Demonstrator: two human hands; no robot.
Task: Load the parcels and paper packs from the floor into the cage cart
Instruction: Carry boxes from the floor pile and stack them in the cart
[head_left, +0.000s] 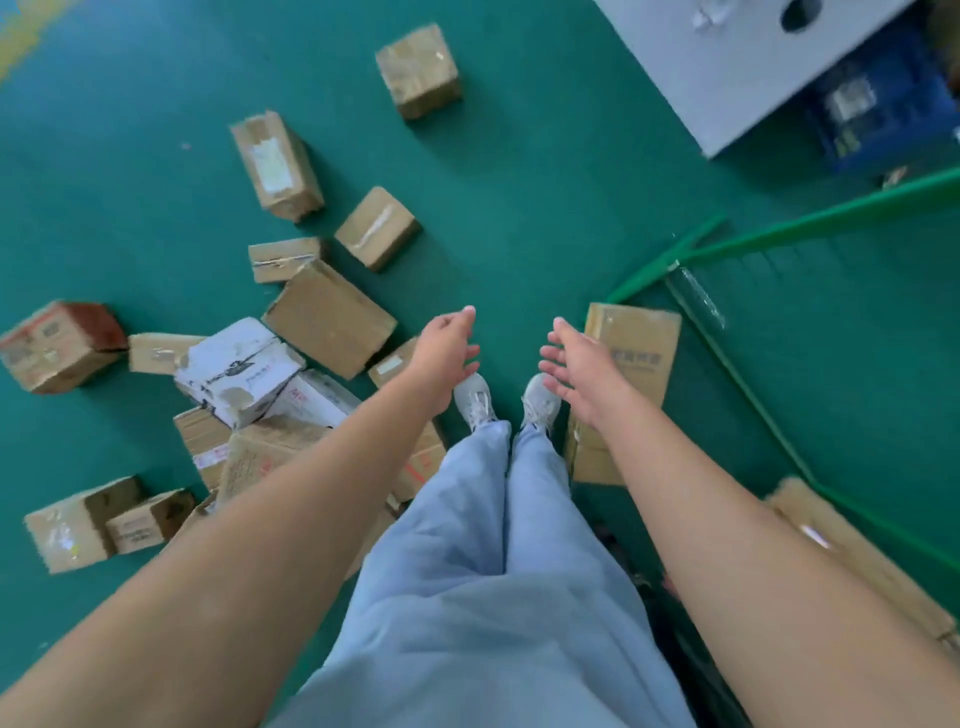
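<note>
Above the green floor (519, 208), both hands hang empty with fingers loosely spread: the left hand (445, 353) over the scattered cardboard parcels (291, 374), the right hand (582, 364) over a tall box (636, 343) lying just beside the cart's green frame (810, 221). White shoes (506, 400) stand between them.
</note>
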